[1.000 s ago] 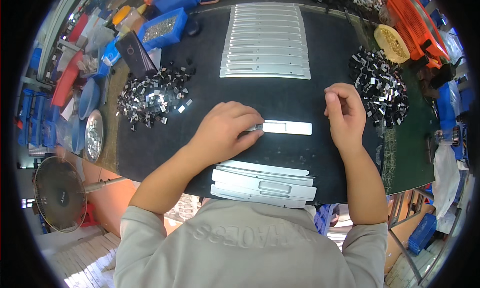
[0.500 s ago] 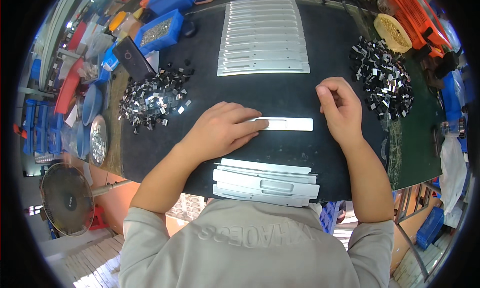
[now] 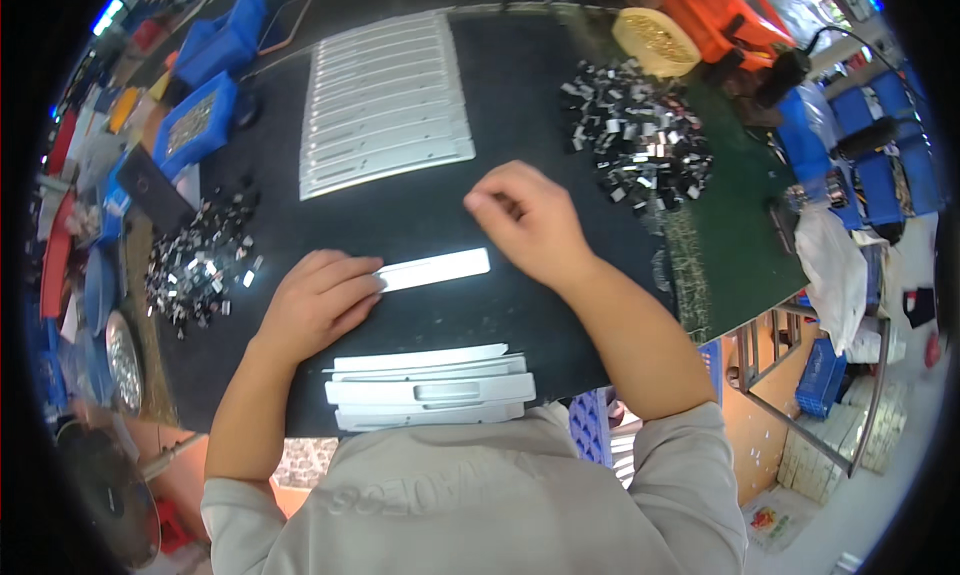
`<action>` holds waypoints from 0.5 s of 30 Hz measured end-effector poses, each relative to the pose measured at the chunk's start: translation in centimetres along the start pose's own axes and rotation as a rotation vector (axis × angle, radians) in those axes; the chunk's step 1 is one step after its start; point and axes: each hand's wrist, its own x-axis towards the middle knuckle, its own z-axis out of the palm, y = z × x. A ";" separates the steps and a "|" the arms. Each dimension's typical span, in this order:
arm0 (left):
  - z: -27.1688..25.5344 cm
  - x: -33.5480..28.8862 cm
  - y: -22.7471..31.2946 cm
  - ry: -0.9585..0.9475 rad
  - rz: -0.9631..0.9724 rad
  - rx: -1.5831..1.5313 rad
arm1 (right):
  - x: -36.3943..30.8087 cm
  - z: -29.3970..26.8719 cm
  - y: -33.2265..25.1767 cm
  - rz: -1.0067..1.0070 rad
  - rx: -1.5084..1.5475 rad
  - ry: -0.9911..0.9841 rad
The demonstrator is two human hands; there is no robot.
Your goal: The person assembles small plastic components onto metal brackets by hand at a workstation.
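Observation:
A slim silver metal strip lies on the black work mat in front of me, slightly tilted up to the right. My left hand is closed over its left end, fingers pressed together on the metal. My right hand hovers beyond the strip's right end, apart from it, thumb and fingers curled into a pinch. Whatever is in that pinch, if anything, is too small to see. Nearest my body sits a loose stack of similar strips, the upper one with a long recess. Farther off, several strips lie in a neat row.
Small black and silver pieces form a heap at the right and another at the left, beside a dark phone. A blue bin, a yellow tub and an orange basket stand farther back.
The whole view has swung right, so the table appears shifted left. My right hand has come closer to the strip's right end, still pinched. My left hand stays on the strip.

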 end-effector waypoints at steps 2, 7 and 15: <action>0.3 0.0 -0.1 0.001 0.012 0.005 | 0.0 -0.2 -0.5 0.031 -0.015 -0.049; 0.3 0.0 0.0 0.029 0.012 -0.014 | 1.6 -5.2 -1.6 0.020 -0.645 0.237; 0.7 1.2 0.1 -0.001 0.022 -0.009 | 0.8 -8.9 0.6 0.316 -1.052 0.158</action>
